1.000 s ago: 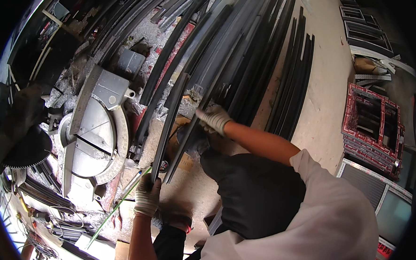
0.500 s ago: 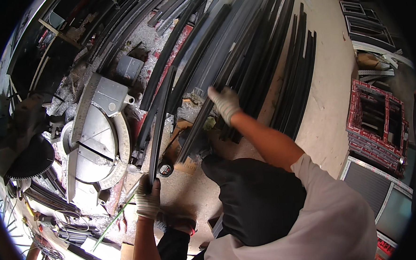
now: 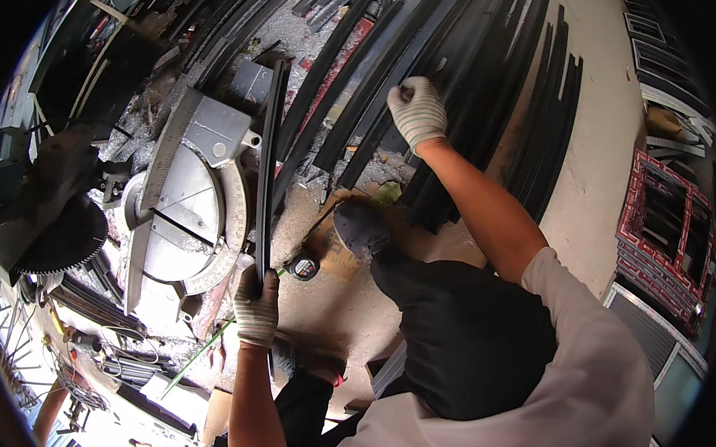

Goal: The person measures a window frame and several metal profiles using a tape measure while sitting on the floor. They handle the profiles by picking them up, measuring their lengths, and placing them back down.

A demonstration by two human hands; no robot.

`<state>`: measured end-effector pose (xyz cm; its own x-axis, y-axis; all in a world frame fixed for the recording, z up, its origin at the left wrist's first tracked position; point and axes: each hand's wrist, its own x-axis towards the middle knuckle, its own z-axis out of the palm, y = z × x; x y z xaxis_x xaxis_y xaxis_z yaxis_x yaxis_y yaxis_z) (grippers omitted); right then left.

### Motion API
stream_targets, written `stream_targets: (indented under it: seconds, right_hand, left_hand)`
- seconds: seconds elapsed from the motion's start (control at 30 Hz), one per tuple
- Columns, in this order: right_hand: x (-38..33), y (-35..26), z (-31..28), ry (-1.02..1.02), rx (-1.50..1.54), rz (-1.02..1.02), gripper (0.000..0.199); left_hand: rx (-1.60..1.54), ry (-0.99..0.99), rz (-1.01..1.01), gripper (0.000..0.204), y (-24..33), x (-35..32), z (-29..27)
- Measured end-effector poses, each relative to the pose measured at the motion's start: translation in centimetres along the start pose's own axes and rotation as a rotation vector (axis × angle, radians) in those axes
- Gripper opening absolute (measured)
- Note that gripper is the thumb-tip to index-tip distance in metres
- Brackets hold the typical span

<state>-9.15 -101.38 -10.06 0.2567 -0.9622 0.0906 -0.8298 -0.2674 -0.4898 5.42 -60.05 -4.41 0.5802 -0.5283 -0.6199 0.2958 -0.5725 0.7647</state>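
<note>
My left hand, in a white knit glove, grips the near end of a long black metal strip that runs up past the right side of a grey mitre saw table. My right hand, also gloved, closes around one of the black profiles in the pile fanned out across the floor ahead. My knee in dark trousers is between the arms.
The saw's toothed blade and guard sit at the left. A small round tape measure lies on the dusty floor by a piece of cardboard. Red frames lean at the right. Tools and wires clutter the lower left.
My right hand let go of the strip and reached up and right into the pile of black profiles. The left hand swung the strip upright beside the saw table.
</note>
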Motion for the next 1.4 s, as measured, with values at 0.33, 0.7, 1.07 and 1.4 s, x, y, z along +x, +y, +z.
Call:
stream_targets:
  seconds: [0.33, 0.7, 1.07, 1.4]
  right_hand:
    - [0.0, -10.6, 5.5, -0.469, -0.020, 0.017, 0.058]
    - [6.7, -13.8, 10.3, -0.618, -0.321, 0.401, 0.069]
    - [6.3, -11.6, 10.7, -0.623, -0.021, 0.424, 0.055]
    - [-1.9, -10.2, 6.6, -0.793, -0.122, 0.171, 0.052]
  left_hand:
    - [-0.034, 0.022, 0.018, 0.023, 1.5, 0.5, -0.7]
    - [-0.035, 0.051, 0.053, 0.024, 2.9, 1.0, -0.9]
    - [-0.040, 0.044, 0.047, 0.026, 2.9, 1.1, -2.3]
    - [-0.061, 0.071, 0.024, 0.028, 2.5, 1.5, -1.7]
